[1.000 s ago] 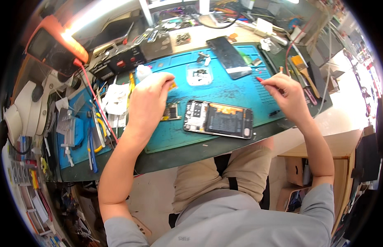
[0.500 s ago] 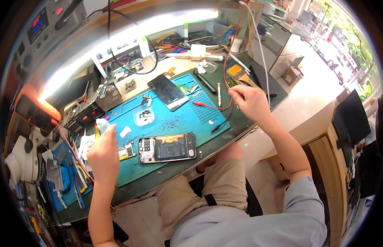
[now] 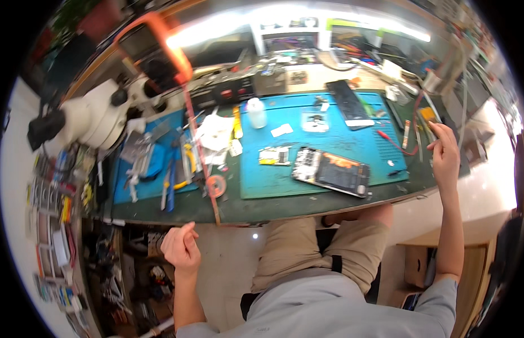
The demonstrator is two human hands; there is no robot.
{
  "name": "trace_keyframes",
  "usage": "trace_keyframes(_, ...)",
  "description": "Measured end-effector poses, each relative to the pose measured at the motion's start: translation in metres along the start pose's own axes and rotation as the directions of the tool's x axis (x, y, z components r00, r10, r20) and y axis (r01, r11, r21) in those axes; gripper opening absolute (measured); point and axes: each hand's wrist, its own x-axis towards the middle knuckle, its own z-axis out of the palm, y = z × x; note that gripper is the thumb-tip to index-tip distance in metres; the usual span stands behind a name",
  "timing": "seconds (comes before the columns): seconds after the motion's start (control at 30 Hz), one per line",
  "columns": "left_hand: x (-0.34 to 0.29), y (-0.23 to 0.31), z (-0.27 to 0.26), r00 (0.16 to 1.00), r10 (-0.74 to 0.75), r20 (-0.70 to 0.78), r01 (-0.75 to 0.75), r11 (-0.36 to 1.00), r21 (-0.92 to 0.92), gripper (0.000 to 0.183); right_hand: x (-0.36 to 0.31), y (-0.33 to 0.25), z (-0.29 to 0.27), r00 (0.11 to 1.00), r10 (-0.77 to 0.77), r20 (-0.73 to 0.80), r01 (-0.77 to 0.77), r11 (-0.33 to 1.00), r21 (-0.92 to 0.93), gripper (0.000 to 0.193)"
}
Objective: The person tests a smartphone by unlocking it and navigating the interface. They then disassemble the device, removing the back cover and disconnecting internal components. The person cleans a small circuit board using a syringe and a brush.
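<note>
My left hand hangs in front of the desk's near edge, fingers curled into a loose fist with nothing visible in them. My right hand hovers by the desk's right end, near the red test lead, fingers loosely apart and holding nothing I can see. Between them, on a blue work mat, lies an opened smartphone with its battery exposed. A small circuit board lies left of it. Farther back are a dark phone panel and a clear tray of small parts.
A white bottle stands at the mat's far left corner, beside crumpled tissue. A white microscope and an orange-framed device rise at left. Pliers and a tape roll lie nearby.
The view has swung left. My left hand has dropped from beside the mat to in front of the desk edge. My right hand's fingers have loosened from a closed pose.
</note>
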Motion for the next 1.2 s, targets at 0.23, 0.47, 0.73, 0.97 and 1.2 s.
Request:
trace_keyframes(0.23,-0.019,-0.041,-0.036,0.969,-0.005,-0.249,0.086,0.945,0.316,0.031,0.022,-0.139,0.054,0.964,-0.214,0.157,0.19,0.969,0.155,0.024)
trace_keyframes(0.47,-0.025,-0.076,-0.086,0.971,-0.056,-0.234,0.171,0.843,0.51,0.028,0.026,-0.249,0.109,0.835,-0.499,0.233,0.408,0.845,0.347,0.018)
trace_keyframes(0.73,-0.006,-0.205,-0.123,0.7,-0.344,-0.626,0.61,0.744,0.273,0.042,0.024,-0.428,0.216,0.615,-0.535,0.579,0.366,0.844,0.392,0.036)
trace_keyframes(0.97,0.033,-0.325,-0.178,0.778,-0.288,-0.559,0.569,0.7,0.432,0.041,0.021,-0.444,0.265,0.629,-0.415,0.658,0.191,0.902,0.388,0.029)
trace_keyframes(1.2,0.089,-0.393,-0.158,0.742,-0.489,-0.458,0.662,0.643,0.385,0.036,0.023,-0.41,0.174,0.584,-0.369,0.723,-0.153,0.824,0.545,0.05)
